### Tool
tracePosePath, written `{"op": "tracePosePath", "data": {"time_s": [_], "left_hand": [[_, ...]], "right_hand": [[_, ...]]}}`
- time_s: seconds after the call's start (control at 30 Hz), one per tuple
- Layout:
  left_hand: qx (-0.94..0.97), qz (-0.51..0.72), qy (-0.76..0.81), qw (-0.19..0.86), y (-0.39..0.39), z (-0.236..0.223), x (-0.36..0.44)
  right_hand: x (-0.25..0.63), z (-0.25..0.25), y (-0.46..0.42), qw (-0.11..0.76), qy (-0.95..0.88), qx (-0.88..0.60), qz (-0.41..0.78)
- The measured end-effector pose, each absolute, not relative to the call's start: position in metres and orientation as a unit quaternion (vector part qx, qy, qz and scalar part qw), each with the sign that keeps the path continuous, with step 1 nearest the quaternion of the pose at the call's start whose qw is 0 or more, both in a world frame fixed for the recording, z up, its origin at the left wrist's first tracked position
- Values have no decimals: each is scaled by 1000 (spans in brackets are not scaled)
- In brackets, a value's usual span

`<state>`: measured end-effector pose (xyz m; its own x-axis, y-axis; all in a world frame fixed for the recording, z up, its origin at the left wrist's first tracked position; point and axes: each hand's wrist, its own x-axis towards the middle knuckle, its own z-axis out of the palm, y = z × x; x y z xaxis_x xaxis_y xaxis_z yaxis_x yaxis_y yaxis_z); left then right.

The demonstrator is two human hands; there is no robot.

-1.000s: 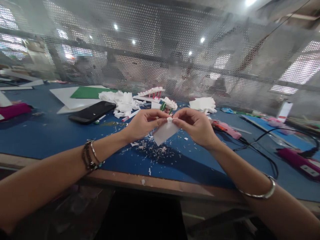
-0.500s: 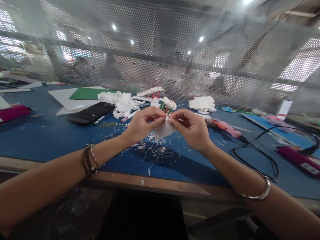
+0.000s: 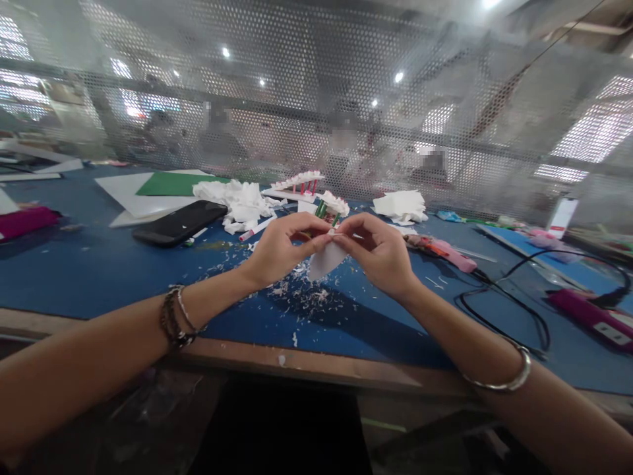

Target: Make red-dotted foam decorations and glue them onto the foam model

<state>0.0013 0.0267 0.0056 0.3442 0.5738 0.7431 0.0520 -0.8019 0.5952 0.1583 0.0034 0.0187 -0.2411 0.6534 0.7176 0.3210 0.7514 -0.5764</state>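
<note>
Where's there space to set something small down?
Mainly at left, between the black phone and left forearm; a smaller patch between the pink tool and blue scrap. Crowded: crumpled paper beyond the left hand, scattered shavings nearer.

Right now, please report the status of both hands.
Left hand and right hand pinching white paper piece above table. Paper scraps beneath. Black smartphone lying left, apart.
</note>
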Motion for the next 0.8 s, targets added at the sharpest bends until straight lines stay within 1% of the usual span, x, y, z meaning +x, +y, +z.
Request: {"op": "tracePosePath", "data": {"time_s": [0.17,0.33,0.47,0.6,0.8], "left_hand": [[796,522,169,257,28,4,0],[764,511,181,350,31,7,1],[744,489,197,411,31,11,1],[728,481,206,444,31,12,1],[730,462,234,446,31,12,1]], "right_hand": [[158,19,3,522,-778,-317,145],[160,20,3,518,-782,-316,143],[163,21,3,501,-800,-307,121],[165,25,1,464,-832,-296,73],[166,30,-1,428,-869,-248,-26]]}}
